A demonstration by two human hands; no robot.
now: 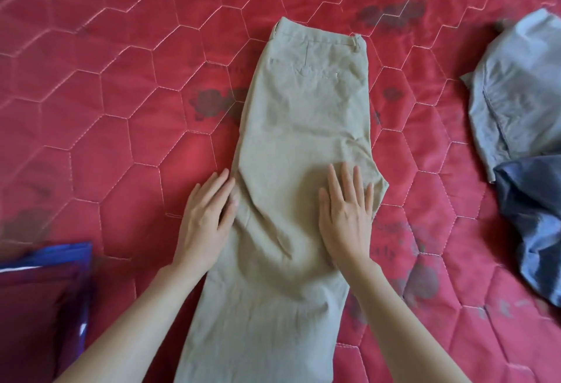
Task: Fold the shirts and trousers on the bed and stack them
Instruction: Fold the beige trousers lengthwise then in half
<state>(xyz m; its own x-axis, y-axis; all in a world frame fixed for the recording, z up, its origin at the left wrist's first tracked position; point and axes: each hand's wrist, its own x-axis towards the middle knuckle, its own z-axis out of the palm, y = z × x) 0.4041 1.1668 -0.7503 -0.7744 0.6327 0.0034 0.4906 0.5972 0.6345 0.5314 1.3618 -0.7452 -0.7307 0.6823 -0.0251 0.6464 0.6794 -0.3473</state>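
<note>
Your two bare arms are closest to you, reaching out from the near edge over the bed (106, 94) with its red quilted cover. Between them, the legs of the tan trousers (303, 127) run off the near edge, so you cannot see their ends.

There is lots of bare red cover to the left of the trousers and on the far side. On the near left sits a blue and dark red shiny thing (45, 285), well apart from the trousers. On the right edge lie a pale grey garment (516, 94) and a dark blue garment (534, 224), touching each other and a little way from the trousers.

Your left hand (206, 215) lies flat with straight fingers on the left edge of the trousers, partly on the cover. Your right hand (346, 215) lies flat on the trousers near their right edge, fingers spread. Neither hand is gripping anything.

The trousers lie long and flat in the middle of the bed, waistband at the far end. You can see a back pocket and a belt loop. The cloth is wrinkled around your hands.
</note>
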